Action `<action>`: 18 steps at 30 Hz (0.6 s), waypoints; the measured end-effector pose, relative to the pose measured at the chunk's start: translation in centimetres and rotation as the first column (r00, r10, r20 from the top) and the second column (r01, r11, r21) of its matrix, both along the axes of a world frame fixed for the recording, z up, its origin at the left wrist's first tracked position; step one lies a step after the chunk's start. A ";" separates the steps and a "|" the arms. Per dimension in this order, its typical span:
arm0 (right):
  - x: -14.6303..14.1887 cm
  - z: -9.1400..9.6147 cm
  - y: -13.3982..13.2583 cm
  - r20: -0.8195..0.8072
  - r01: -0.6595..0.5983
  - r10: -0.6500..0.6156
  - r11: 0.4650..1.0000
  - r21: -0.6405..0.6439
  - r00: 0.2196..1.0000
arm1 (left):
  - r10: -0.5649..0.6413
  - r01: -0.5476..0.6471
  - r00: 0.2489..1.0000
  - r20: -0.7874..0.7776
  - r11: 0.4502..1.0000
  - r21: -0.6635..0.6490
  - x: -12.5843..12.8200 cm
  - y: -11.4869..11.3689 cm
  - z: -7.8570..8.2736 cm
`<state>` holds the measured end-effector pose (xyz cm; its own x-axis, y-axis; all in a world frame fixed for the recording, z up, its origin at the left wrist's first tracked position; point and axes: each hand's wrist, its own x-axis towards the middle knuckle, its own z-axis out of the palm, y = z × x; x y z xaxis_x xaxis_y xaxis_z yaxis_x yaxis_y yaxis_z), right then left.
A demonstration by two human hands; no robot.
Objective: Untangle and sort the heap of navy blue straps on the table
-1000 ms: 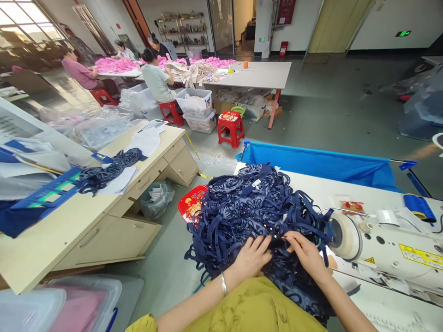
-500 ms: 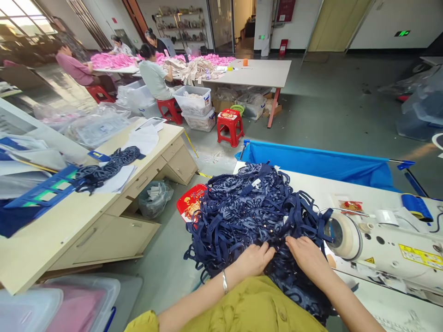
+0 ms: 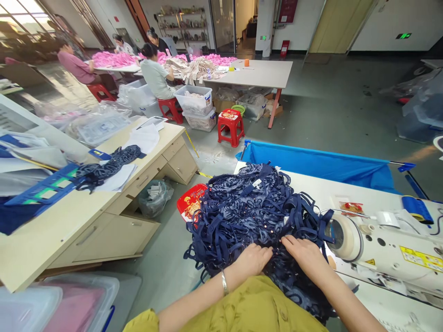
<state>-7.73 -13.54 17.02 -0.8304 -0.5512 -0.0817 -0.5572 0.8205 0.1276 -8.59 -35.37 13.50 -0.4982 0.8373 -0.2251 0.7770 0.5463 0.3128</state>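
A large heap of navy patterned garments with straps [image 3: 242, 207] lies on the white sewing table [image 3: 320, 186] and spills over its near edge. My left hand [image 3: 254, 258], with a silver bangle at the wrist, is closed on a garment at the near side of the heap. Close beside it on the right, my right hand [image 3: 302, 251] pinches the dark fabric too. Both sets of fingertips sink partly into the cloth, so the exact piece held is hidden. Small white tags show among the straps.
Right of the heap stands a white sewing machine [image 3: 387, 246], with a blue thread cone [image 3: 417, 208] behind. A blue cloth trough [image 3: 318, 161] borders the table's far side. A desk [image 3: 104, 203] is at left. Several people sit at a far table [image 3: 266, 74]; a red stool [image 3: 231, 127] stands nearer.
My right hand has shifted slightly left and my left fingers have moved a little, still at the fabric. The heap looks nearly the same.
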 end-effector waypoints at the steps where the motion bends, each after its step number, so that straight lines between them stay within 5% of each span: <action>1: 0.0 0.1 0.2 0.001 -0.014 0.014 1.000 -0.012 1.000 | 0.001 -0.001 1.000 -0.002 1.000 0.003 0.0 0.0 0.0; 14: 0.2 -1.0 -0.7 -0.057 -0.067 0.070 0.996 0.063 0.996 | 0.009 -0.008 0.999 -0.034 1.000 0.029 0.2 0.0 -0.6; 18: 0.0 -1.0 -1.0 0.094 0.053 -0.033 0.975 -0.217 0.995 | 0.004 -0.002 0.999 -0.039 0.999 0.050 0.4 -0.2 -0.7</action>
